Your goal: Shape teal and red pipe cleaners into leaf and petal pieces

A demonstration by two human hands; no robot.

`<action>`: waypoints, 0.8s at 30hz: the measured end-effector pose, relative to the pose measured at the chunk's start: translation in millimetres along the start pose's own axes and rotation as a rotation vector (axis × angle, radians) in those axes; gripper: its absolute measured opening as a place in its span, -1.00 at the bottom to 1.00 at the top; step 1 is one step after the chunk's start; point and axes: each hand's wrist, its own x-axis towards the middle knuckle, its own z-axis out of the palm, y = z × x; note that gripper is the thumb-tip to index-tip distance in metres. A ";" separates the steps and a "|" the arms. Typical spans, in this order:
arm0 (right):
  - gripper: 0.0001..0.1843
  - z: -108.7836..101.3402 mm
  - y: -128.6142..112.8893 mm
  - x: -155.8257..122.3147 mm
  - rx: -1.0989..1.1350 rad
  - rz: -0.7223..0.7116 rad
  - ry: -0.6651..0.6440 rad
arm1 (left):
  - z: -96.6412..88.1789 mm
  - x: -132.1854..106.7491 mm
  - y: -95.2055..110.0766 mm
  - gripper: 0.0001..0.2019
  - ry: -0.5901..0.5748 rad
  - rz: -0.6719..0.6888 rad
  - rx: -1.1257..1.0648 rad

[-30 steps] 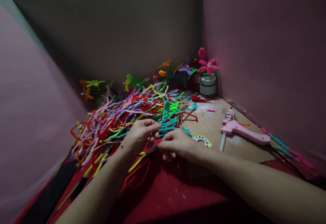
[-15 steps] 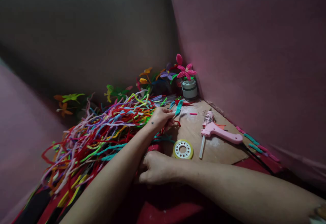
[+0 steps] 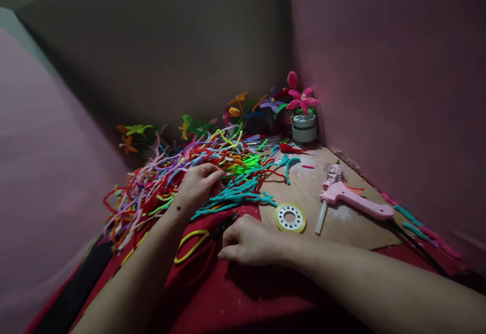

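Note:
My left hand [image 3: 198, 184] rests in a big tangle of coloured pipe cleaners [image 3: 182, 172], fingers curled into the strands next to a bunch of teal pipe cleaners [image 3: 237, 195]. What it grips I cannot make out. My right hand [image 3: 248, 240] lies knuckles up on the red cloth [image 3: 235, 293], fingers bent down over a dark object [image 3: 227, 222] by a yellow pipe cleaner loop [image 3: 190, 245].
A roll of tape [image 3: 290, 217] and a pink glue gun [image 3: 351, 197] lie on the wooden board [image 3: 341, 222] at right. Pipe-cleaner flowers [image 3: 299, 98] and a grey pot [image 3: 304, 129] stand in the far corner. Pink walls close in on both sides.
My left hand has pulled back from the far edge of the pile toward its middle. My right hand stays low on the red cloth. The view has swung slightly.

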 end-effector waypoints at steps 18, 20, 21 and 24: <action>-0.76 5.9 -3.8 -5.2 -0.058 0.021 -0.025 | -22.8 -9.8 -86.0 -0.80 0.097 0.394 0.823; -0.76 5.8 -4.6 -5.7 -0.044 0.032 -0.026 | -27.9 -11.7 -85.0 -0.82 0.197 0.432 0.786; -0.76 6.1 -5.2 -5.9 -0.033 0.040 -0.024 | -30.8 -12.8 -84.4 -0.83 0.261 0.452 0.770; -0.77 7.6 -7.1 -5.4 0.041 0.069 0.005 | -36.9 -17.0 -83.5 -0.81 0.390 0.502 0.774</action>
